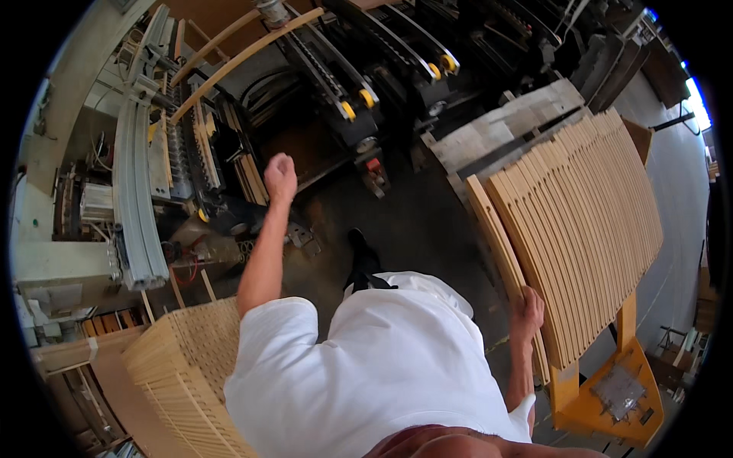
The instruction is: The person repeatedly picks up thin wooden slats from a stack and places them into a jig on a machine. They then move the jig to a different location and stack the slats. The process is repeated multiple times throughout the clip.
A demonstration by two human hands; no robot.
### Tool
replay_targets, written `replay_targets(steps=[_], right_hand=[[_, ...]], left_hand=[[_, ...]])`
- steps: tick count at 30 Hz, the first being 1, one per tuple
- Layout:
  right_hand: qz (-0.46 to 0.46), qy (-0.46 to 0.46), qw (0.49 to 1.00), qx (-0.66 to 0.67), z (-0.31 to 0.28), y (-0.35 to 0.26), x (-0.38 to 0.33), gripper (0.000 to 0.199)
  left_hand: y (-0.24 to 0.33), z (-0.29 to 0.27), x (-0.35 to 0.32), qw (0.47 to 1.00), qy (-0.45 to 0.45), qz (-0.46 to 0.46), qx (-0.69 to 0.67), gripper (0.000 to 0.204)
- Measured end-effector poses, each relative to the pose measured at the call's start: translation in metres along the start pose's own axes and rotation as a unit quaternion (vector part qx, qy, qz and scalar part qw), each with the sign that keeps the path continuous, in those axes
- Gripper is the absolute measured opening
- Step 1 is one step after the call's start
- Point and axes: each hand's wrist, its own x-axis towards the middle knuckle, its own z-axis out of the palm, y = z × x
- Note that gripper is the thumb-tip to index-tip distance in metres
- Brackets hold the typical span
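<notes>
My right hand grips the lower end of a curved wooden slat, the nearest one in a long row of slats standing on edge at my right. Raised in front of me, my left hand is a closed fist with nothing in it, close to the dark machine. Two curved slats lie across the top of that machine. My white shirt fills the lower middle of the view.
A second stack of curved slats sits at lower left. A yellow cart frame carries the right-hand row. Conveyor arms with yellow rollers stretch ahead, and a grey metal rail stands at left. Dark floor lies between.
</notes>
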Motion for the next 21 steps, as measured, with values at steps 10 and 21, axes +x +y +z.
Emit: replay_targets(steps=[10, 21], right_hand=[[0.004, 0.011, 0.998, 0.062, 0.001, -0.208, 0.103, 0.030], [-0.262, -0.043, 0.959, 0.102, 0.048, -0.370, 0.300, 0.026]], left_hand=[[0.045, -0.020, 0.347, 0.922, -0.091, -0.010, 0.377, 0.071], [0.030, -0.020, 0.342, 0.942, -0.141, 0.158, 0.261, 0.033]])
